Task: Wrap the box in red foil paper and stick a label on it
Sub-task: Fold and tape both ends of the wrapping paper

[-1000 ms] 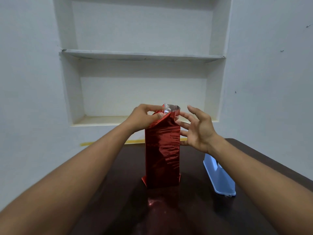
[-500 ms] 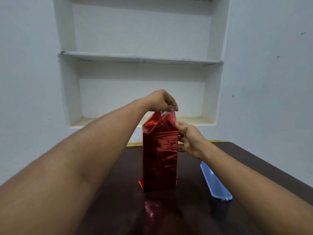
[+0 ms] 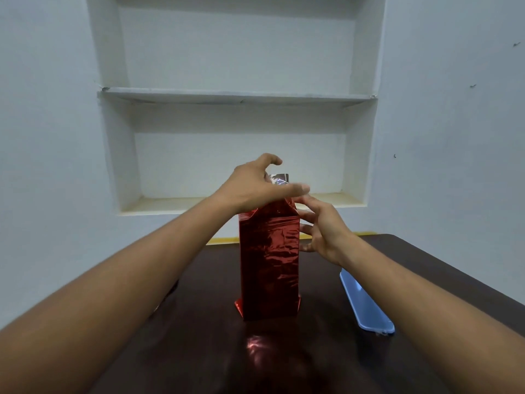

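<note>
The box (image 3: pixel 269 265) stands upright in red foil near the middle of the dark table (image 3: pixel 199 351), foil flaps sticking out at its base. My left hand (image 3: pixel 255 189) is over its top, fingers spread and loosely bent, palm on the folded foil, a silvery flap (image 3: pixel 279 179) sticking up behind it. My right hand (image 3: pixel 324 231) is at the box's right upper edge, fingers spread, tips touching the foil, gripping nothing. A blue tray (image 3: pixel 366 305) lies on the table to the right, apart from the box.
</note>
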